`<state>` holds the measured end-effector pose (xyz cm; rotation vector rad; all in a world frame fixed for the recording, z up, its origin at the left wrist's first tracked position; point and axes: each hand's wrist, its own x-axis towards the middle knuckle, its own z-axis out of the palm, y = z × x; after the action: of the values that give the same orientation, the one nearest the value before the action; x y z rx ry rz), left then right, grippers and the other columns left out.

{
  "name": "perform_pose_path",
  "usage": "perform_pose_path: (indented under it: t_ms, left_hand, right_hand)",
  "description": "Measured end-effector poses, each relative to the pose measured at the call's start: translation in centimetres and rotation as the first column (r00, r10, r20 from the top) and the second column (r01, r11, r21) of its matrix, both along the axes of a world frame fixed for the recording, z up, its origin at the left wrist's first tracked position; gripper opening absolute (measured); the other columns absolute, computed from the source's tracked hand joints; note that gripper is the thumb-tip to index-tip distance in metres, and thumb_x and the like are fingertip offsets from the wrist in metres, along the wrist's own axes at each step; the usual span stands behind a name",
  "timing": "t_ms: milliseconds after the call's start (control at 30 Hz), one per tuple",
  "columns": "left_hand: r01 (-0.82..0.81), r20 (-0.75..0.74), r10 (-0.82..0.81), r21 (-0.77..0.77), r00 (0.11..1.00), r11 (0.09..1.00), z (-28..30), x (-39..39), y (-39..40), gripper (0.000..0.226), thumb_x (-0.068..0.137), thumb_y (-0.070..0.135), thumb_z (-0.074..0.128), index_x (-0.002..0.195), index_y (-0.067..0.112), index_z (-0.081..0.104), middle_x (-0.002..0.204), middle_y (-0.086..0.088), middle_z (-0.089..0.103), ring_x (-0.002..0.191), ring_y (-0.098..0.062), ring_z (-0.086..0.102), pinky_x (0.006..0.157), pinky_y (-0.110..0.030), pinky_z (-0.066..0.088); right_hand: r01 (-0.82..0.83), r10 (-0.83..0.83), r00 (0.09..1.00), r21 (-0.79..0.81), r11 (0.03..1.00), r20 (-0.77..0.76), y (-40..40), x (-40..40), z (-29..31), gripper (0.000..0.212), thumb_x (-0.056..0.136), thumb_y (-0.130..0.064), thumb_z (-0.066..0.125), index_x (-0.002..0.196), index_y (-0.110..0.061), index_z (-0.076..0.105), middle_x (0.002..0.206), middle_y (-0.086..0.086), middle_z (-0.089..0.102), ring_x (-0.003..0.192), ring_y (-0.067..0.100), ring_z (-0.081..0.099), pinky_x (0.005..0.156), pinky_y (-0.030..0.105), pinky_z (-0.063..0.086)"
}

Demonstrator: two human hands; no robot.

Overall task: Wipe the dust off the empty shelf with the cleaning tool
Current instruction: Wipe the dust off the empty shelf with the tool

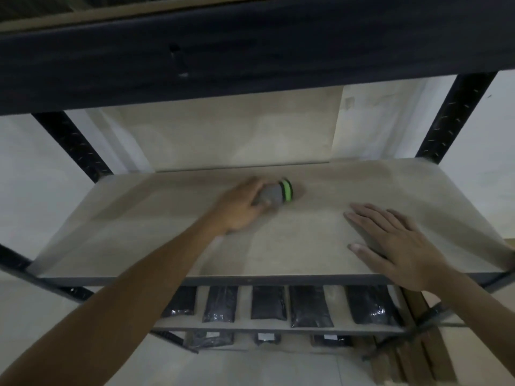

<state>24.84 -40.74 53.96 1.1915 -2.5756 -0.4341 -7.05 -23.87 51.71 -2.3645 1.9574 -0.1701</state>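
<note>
- We grip the cleaning tool (pixel 276 194), grey with a green band, in our left hand (pixel 242 208), pressed on the shelf (pixel 167 218) towards the back, near the middle.
- Our right hand (pixel 395 243) lies flat, fingers spread, on the shelf's front right part.
- Black packets (pixel 267 302) sit on the shelf below.

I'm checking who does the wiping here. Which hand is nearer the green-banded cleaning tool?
The left. The left hand is gripping the cleaning tool near the middle of the shelf. The right hand lies flat on the shelf, off to the tool's right and nearer the front edge.
</note>
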Motion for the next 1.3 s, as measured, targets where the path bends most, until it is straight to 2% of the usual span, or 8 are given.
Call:
perform_pose_path:
  t_ms: [233,467,633,733,833,967,1133,1300]
  left_hand:
    - [-0.106,0.085,0.119,-0.146,0.989,0.984,-2.3,0.8,-3.6,0.06,0.101,0.047,0.041,0.15,0.013,0.04,0.137,-0.016,0.05,0.127,-0.036,0.049,0.103,-0.045,0.046]
    - [0.068,0.097,-0.046,-0.23,0.994,0.971,-3.3,0.5,2.6,0.066,0.1,0.056,0.027,0.152,0.016,0.037,0.134,-0.013,0.051,0.115,-0.03,0.055,0.088,-0.04,0.052]
    - [0.225,-0.02,-0.225,0.016,0.974,0.974,-2.0,1.1,5.6,0.055,0.1,0.049,0.041,0.15,0.025,0.041,0.123,-0.002,0.053,0.103,-0.018,0.056,0.085,-0.033,0.049]
    - [0.058,-0.223,-0.05,0.031,0.974,0.998,-0.7,1.3,1.7,0.053,0.095,0.051,0.047,0.136,0.02,0.058,0.116,-0.007,0.065,0.103,-0.026,0.063,0.092,-0.042,0.053]
    - [-0.061,-0.053,0.056,-0.091,0.997,0.994,-0.7,1.2,-1.6,0.061,0.098,0.047,0.048,0.153,0.02,0.042,0.141,-0.016,0.056,0.128,-0.032,0.054,0.104,-0.038,0.045]
    - [0.015,0.061,-0.007,-0.134,0.998,0.991,-3.2,1.0,-0.2,0.056,0.105,0.04,0.042,0.156,0.018,0.035,0.134,-0.018,0.053,0.115,-0.036,0.055,0.09,-0.037,0.045]
    - [0.146,0.087,-0.13,-0.22,0.988,0.965,-3.7,0.8,7.0,0.062,0.101,0.048,0.032,0.156,0.022,0.032,0.122,-0.009,0.051,0.093,-0.019,0.052,0.074,-0.029,0.043]
    - [0.317,-0.028,-0.316,0.026,0.948,0.948,-1.7,1.2,9.3,0.057,0.102,0.04,0.046,0.156,0.03,0.031,0.128,-0.003,0.051,0.104,-0.014,0.053,0.087,-0.026,0.047]
  right_hand:
    - [-0.006,0.006,1.0,-0.013,1.0,0.004,0.1,0.0,-0.1,0.069,0.097,-0.069,0.015,0.158,-0.037,0.017,0.165,-0.012,0.02,0.154,0.006,0.011,0.125,0.039,0.012]
    - [-0.016,0.016,1.0,-0.016,1.0,0.015,0.3,0.2,0.2,0.07,0.097,-0.067,0.016,0.157,-0.031,0.023,0.164,-0.008,0.025,0.153,0.011,0.017,0.123,0.04,0.015]
    - [-0.009,0.009,1.0,-0.023,1.0,0.013,0.2,0.3,0.1,0.071,0.096,-0.068,0.015,0.157,-0.032,0.023,0.164,-0.008,0.025,0.153,0.012,0.017,0.123,0.04,0.014]
    - [-0.01,0.01,1.0,-0.017,1.0,0.024,0.0,0.2,-0.1,0.071,0.097,-0.067,0.016,0.157,-0.031,0.023,0.165,-0.007,0.024,0.152,0.012,0.018,0.122,0.04,0.013]
    - [-0.007,0.008,1.0,-0.03,1.0,0.008,0.0,0.0,-0.4,0.068,0.098,-0.067,0.018,0.157,-0.033,0.023,0.165,-0.008,0.024,0.152,0.012,0.018,0.123,0.04,0.014]
    - [-0.012,0.012,1.0,-0.03,0.999,0.001,-0.1,-0.2,-0.8,0.069,0.097,-0.068,0.017,0.157,-0.034,0.021,0.165,-0.009,0.023,0.153,0.012,0.018,0.124,0.041,0.015]
    - [-0.01,0.01,1.0,-0.04,0.999,0.004,0.2,-0.2,-0.9,0.067,0.098,-0.067,0.019,0.157,-0.034,0.02,0.165,-0.01,0.021,0.153,0.011,0.015,0.122,0.038,0.011]
    - [-0.01,0.01,1.0,-0.033,0.999,0.008,-0.1,-0.3,-0.9,0.067,0.098,-0.067,0.018,0.157,-0.036,0.016,0.166,-0.011,0.019,0.153,0.009,0.012,0.122,0.037,0.009]
